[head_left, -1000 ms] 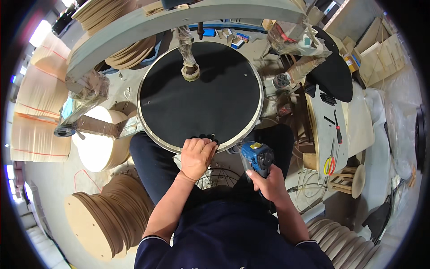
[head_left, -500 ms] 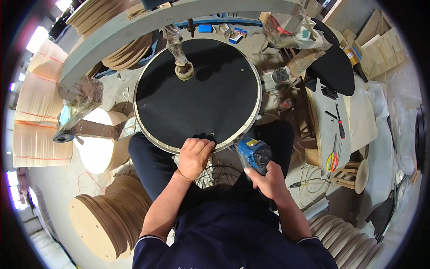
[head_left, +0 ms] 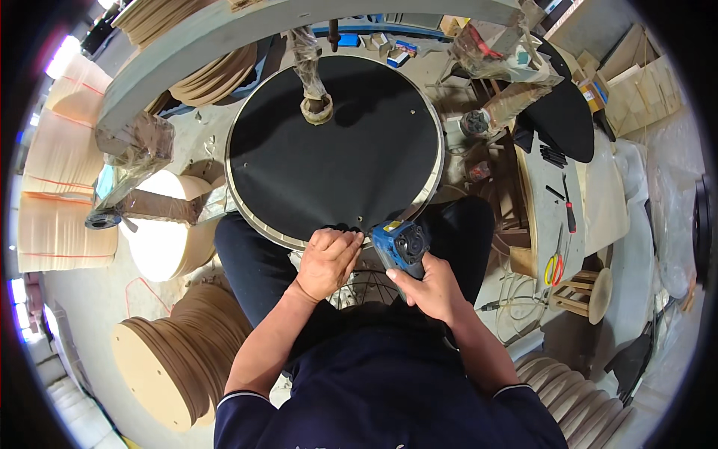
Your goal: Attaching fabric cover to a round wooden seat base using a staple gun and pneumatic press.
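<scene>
A large round disc covered with black fabric (head_left: 321, 168) lies in front of me, with a pale rim (head_left: 238, 196) around it. My left hand (head_left: 327, 258) is at the disc's near edge, its fingers bent and pressed together on the black fabric there. In my right hand (head_left: 434, 288) is a blue staple gun (head_left: 400, 243) with a black round end. Its front reaches the near rim, just right of my left fingertips; whether it touches is hidden. A small hole shows in the fabric close to the left fingers.
A plastic-wrapped machine arm (head_left: 305, 63) comes down over the disc's far part. Stacked round boards (head_left: 168, 370) stand at lower left. On the right bench (head_left: 550, 224) lie a screwdriver (head_left: 571, 213), yellow-and-red-handled scissors (head_left: 553, 269) and black strips (head_left: 552, 156). A small wooden stool (head_left: 591, 293) is nearby.
My right hand has brought the staple gun leftward to the near rim, close to my left fingers. My left hand stays on the fabric edge. The disc appears slightly higher and farther right in view.
</scene>
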The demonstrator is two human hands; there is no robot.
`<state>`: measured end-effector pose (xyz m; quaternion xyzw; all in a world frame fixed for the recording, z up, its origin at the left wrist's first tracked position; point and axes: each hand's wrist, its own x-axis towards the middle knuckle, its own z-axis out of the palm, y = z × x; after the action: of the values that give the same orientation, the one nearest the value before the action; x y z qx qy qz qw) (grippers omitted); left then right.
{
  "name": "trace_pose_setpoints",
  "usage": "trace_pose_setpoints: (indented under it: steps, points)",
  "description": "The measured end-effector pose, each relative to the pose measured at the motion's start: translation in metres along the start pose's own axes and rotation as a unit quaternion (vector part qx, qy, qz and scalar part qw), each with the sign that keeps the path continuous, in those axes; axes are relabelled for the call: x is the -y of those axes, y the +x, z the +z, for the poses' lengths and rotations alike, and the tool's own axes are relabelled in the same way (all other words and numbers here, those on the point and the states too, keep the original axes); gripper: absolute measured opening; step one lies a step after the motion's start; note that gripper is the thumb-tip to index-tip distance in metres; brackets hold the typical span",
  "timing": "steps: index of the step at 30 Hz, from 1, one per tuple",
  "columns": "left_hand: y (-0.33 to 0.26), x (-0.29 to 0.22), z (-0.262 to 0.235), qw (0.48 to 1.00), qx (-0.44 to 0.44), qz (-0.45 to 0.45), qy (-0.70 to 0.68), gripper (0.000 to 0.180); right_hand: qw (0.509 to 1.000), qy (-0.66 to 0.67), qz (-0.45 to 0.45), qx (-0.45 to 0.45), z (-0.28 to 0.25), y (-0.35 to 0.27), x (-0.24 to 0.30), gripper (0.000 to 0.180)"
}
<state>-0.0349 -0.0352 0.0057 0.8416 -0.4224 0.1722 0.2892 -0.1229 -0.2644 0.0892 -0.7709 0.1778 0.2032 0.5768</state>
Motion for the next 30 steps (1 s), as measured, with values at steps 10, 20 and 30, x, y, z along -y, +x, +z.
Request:
trace_pose_setpoints:
  steps: [10,20,30]
  points:
    - [-0.003,0.005,0.004,0.999,-0.029,0.016,-0.036,0.032,0.998,-0.05,-0.04,-0.014,0.008,0.001,0.001,0.028]
    - [0.001,-0.014,0.012,0.995,-0.014,-0.053,-0.082,0.04,0.994,0.082,0.035,-0.064,-0.017,-0.02,-0.005,0.021]
    - [-0.026,0.031,-0.042,0.993,-0.053,-0.093,0.05,0.04,0.997,0.037,0.008,-0.064,-0.019,-0.02,-0.009,0.033]
